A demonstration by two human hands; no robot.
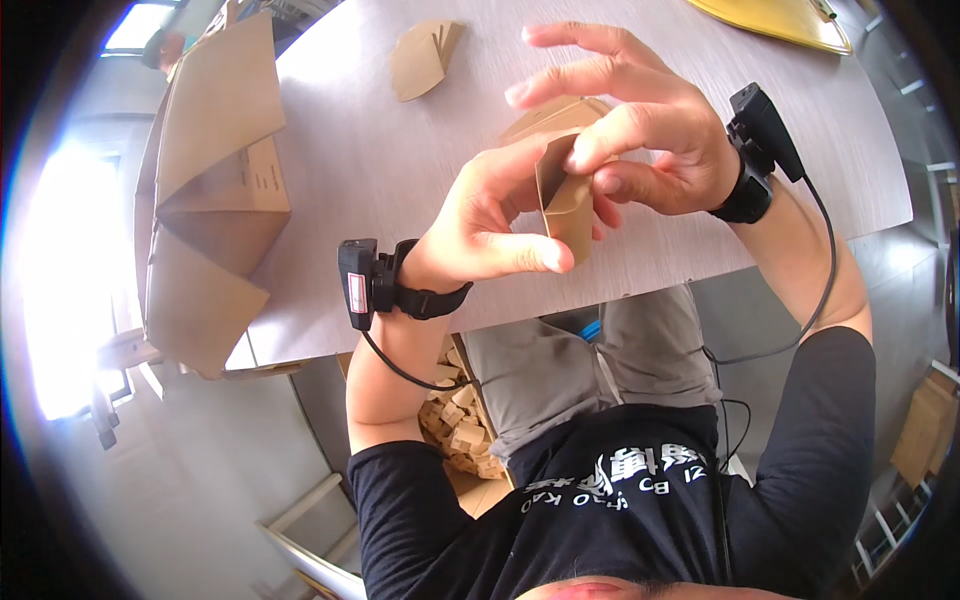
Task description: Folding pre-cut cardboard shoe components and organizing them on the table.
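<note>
A small brown cardboard box with an open end is held above the table's near edge. My left hand is closed around it, with the thumb along the near side and the fingers partly hidden behind. From the right, my right hand pinches the box's upper edge between thumb and index finger, its other fingers raised and spread. Just beyond the hands lie flat brown cardboard pieces, partly covered by them. Farther off on the table rests a small stack of flat cardboard blanks.
A large open carton with spread flaps stands at the left of the pale table. A yellow object lies at the far right edge. Below the table, beside my leg, a carton holds several small folded boxes. Cables hang from both wrist devices.
</note>
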